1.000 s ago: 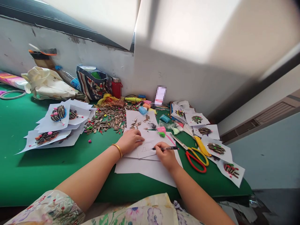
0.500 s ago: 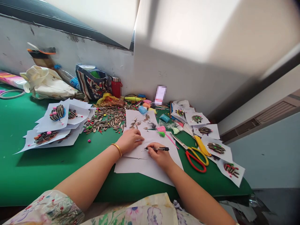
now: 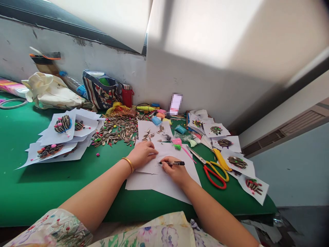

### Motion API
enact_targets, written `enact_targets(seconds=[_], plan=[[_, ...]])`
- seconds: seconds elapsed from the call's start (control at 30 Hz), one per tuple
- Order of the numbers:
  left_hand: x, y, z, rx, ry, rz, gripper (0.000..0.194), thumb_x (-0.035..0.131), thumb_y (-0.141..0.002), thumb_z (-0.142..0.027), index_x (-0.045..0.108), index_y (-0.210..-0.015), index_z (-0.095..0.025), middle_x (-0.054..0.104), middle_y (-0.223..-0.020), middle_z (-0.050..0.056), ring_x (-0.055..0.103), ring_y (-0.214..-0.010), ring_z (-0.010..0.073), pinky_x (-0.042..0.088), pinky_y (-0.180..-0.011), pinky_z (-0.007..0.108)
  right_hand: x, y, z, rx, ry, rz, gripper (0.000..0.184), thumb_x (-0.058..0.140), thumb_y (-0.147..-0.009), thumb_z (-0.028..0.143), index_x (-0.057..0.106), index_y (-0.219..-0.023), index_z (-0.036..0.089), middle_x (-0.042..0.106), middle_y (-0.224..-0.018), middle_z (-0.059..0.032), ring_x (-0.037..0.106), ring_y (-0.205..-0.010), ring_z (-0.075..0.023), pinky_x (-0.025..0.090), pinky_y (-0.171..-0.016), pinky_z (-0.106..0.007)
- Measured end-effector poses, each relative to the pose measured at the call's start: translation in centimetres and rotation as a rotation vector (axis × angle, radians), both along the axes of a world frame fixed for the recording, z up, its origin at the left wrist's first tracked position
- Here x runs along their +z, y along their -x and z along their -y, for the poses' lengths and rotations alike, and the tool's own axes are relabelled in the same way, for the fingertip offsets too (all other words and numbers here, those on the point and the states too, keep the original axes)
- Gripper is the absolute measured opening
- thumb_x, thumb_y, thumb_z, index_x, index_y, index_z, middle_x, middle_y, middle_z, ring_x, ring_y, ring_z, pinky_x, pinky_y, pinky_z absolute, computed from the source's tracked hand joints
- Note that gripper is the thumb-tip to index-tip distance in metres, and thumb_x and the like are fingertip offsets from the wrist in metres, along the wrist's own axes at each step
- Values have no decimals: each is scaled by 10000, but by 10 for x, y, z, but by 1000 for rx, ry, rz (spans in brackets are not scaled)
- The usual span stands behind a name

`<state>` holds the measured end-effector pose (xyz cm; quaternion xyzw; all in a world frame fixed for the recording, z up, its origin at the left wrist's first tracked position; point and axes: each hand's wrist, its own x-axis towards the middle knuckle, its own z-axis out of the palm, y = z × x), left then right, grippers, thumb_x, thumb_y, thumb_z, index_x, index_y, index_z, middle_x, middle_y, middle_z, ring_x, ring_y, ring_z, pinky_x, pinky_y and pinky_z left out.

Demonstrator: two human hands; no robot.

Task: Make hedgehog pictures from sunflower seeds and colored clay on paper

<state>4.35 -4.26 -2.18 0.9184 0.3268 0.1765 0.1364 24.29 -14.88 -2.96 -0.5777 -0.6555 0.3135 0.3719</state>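
My right hand (image 3: 174, 171) grips a black pen (image 3: 172, 163), its tip on a small white sheet (image 3: 154, 166) with a faint drawn outline. My left hand (image 3: 143, 153), a gold bangle at the wrist, lies with curled fingers pressing that sheet down. Larger white sheets (image 3: 164, 185) lie under it on the green table (image 3: 51, 185).
Red-handled and yellow-handled scissors (image 3: 214, 173) lie right of my hand. A heap of sunflower seeds (image 3: 117, 130) sits behind. Finished seed pictures on paper lie at the left (image 3: 61, 133) and right (image 3: 236, 161). Coloured clay pieces (image 3: 177, 142), a striped bag (image 3: 101, 89) and a red flask (image 3: 128, 96) stand near the wall.
My right hand has slid left with the pen along the small sheet; in the last half second it barely moved. My left hand stays in place.
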Motion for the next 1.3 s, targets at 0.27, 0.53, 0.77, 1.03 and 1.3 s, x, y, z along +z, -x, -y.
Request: enact_targets(seconds=[0.27,0.53,0.77,1.03,1.3], plan=[[1,1,0,-4,-3,3,199,648,-874,-319,755,-1041,-309,637,-1069,49,560,-1007,217,403,-905,348,-2,-2,0,-36,7,-79,230,532,-874,353,688,-974,216,706,-827,-28,653,-756,-185,516,-686,-292],[2,0,0,2,-6,-9,197,652,-872,-324,753,-1041,-314,644,-1058,42,565,-999,218,401,-903,352,4,-5,-3,-142,-32,-111,251,538,-866,393,670,-962,203,685,-845,-39,634,-759,-191,504,-709,-306],[1,0,0,1,-10,-4,198,652,-873,-320,754,-1043,-313,642,-1061,40,565,-992,210,406,-893,343,2,-8,2,-192,27,-120,157,523,-819,293,647,-766,213,650,-708,-8,575,-637,-167,443,-584,-270],[2,0,0,2,-11,-3,193,649,-876,-322,757,-1035,-306,644,-1050,45,563,-996,216,406,-899,351,3,-5,3,-98,10,-49,170,536,-817,293,683,-795,212,661,-735,-5,574,-662,-163,441,-620,-269],[1,1,1,4,-5,5,198,650,-875,-319,755,-1043,-311,638,-1065,46,559,-1003,215,406,-903,348,4,-6,3,-191,12,-37,153,525,-795,265,659,-746,212,642,-717,0,565,-638,-159,428,-602,-265]])
